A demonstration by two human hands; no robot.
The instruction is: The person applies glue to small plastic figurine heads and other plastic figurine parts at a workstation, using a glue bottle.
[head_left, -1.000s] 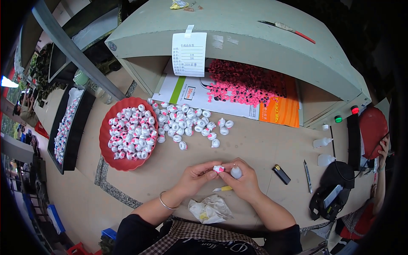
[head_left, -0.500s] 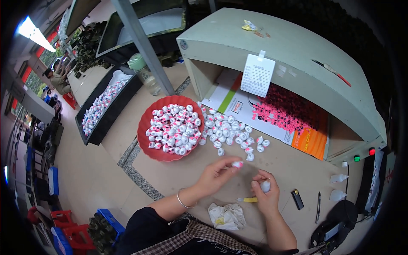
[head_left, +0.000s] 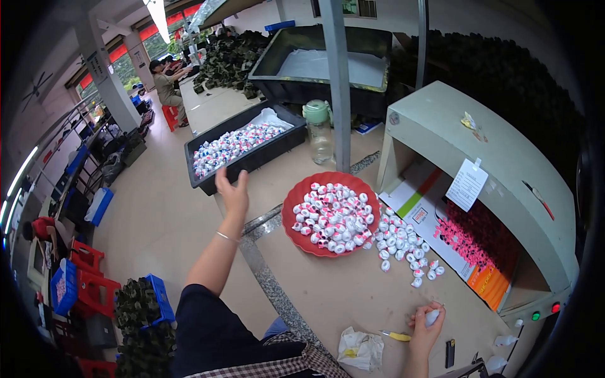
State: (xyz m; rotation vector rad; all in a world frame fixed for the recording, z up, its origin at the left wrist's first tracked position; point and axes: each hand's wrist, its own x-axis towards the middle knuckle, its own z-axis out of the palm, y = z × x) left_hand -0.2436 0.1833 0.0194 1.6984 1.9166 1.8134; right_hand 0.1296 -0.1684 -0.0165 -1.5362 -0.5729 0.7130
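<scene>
My left hand [head_left: 233, 194] reaches out to the near edge of a black tray [head_left: 252, 169], its fingers apart and nothing seen between them. Inside that tray lie many small white balls [head_left: 233, 146] with pink and blue marks, beside a white liner. Over the table at the lower right, my right hand [head_left: 423, 331] is closed round a small white squeeze bottle [head_left: 432, 317]. A yellow-handled cutter [head_left: 396, 335] and a crumpled white paper [head_left: 360, 349] lie next to it. A red scalloped bowl [head_left: 291, 222] holds similar white and pink pieces [head_left: 337, 214].
Loose white pieces [head_left: 403, 238] lie right of the bowl. A beige arched box [head_left: 485, 132] covers a board of pink bits [head_left: 469, 242]. A lidded bottle [head_left: 320, 142] stands by a metal post [head_left: 337, 82]. A black lighter [head_left: 450, 353] lies at the front right.
The view has swung left. My left hand has moved from above the table, where it held a white and pink piece, out to the black tray, and its fingers have parted. The right keeps its bottle.
</scene>
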